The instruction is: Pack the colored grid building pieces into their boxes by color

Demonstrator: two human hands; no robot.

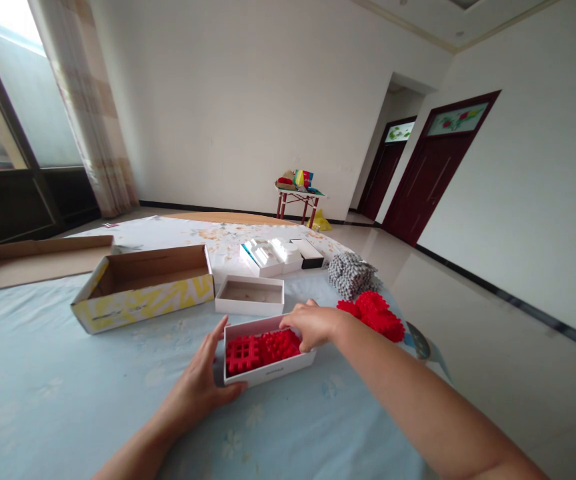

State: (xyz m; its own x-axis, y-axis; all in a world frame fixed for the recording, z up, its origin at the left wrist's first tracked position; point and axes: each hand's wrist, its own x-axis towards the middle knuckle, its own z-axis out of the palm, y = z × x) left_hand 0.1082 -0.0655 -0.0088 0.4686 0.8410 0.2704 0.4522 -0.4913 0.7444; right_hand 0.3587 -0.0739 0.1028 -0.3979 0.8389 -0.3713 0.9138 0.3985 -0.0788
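A person's left hand [195, 381] clenches the end of a shallow white box [268, 375] holding red plastic lattice blocks [263, 350], on a pale blue floral cover [68, 373]. The right hand [313, 325] curls over the box's rim, its grip unclear. Print on the box's front wall is too small to read. Just right of the box lie more red blocks [374, 317]; beyond it stands a yellow-patterned cardboard box [143, 303].
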